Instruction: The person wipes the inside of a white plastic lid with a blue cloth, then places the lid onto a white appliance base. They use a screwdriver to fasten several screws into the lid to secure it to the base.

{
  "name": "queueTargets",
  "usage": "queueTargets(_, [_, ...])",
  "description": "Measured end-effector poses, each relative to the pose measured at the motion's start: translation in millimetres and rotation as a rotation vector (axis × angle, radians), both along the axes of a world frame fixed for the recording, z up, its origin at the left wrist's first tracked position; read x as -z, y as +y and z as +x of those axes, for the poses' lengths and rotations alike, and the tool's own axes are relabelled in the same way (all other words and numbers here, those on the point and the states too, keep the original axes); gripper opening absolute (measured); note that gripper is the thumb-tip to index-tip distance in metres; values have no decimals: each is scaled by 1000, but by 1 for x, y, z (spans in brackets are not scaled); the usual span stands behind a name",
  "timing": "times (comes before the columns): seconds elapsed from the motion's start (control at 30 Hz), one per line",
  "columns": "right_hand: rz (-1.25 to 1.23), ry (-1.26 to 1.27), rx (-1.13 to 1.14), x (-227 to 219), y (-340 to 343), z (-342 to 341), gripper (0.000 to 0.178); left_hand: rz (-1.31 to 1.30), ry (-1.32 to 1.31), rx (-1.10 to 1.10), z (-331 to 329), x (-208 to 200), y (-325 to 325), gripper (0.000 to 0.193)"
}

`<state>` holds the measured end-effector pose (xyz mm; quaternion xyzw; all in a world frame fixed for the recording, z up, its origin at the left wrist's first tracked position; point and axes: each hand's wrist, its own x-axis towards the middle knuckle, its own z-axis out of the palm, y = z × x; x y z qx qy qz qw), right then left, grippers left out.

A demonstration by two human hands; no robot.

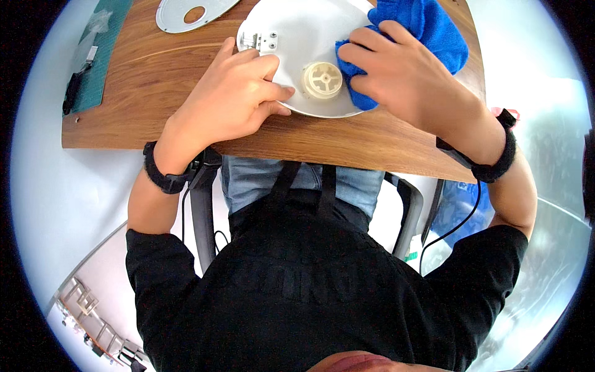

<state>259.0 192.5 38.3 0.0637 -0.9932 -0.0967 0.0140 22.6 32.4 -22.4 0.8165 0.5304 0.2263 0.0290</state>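
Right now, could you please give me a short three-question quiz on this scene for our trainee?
1. True or false: the right hand presses a blue cloth on the white disc.
2. What does the left hand rest on? A) the green mat B) the disc's near edge C) the cloth
3. What colour is the round hub on the disc?

Key: 1 true; 2 B; 3 cream.
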Motion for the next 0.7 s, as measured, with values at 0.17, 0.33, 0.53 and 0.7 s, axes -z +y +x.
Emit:
queueTargets(0.17, [88, -35, 32, -2, -7, 0, 16, -5, -20, 4, -1, -1, 2, 22])
queueTargets(0.33, [53, -73, 47, -2, -15, 0, 17, 18, -10, -11, 2, 1, 0, 22])
queueTargets(0.53, [103, 87, -14, -4, -2, 5, 5, 14, -22, -24, 3, 2, 0, 23])
queueTargets(0.7, [96, 69, -32, -1, -17, -2, 4, 19, -11, -25, 2, 5, 1, 24])
